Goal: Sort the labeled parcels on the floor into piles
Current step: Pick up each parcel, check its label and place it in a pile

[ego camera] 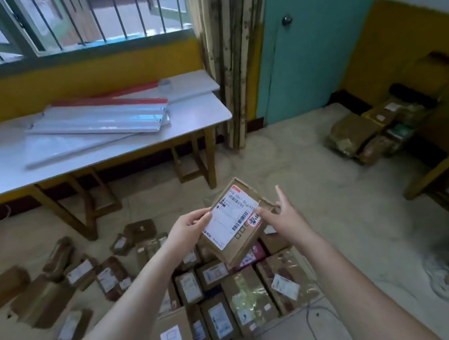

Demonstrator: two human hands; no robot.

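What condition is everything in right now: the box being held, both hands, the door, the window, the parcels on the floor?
Held parcel: lifted, tilted, label up.
Left hand: grips its left edge.
Right hand: holds its right edge, forefinger straight.
Door: shut.
Window: open behind bars.
Floor parcels: lying label-up, packed together.

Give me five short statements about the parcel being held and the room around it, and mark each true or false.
1. Both hands hold one cardboard parcel up above the floor. True: the left hand and right hand grip it from either side.
2. The held parcel's white label faces down. False: it faces up toward the camera.
3. The white table carries parcels. False: long flat white sheets with red edges lie on it.
4. Many labeled parcels lie on the floor below the hands. True.
5. The teal door is wide open. False: it looks closed.
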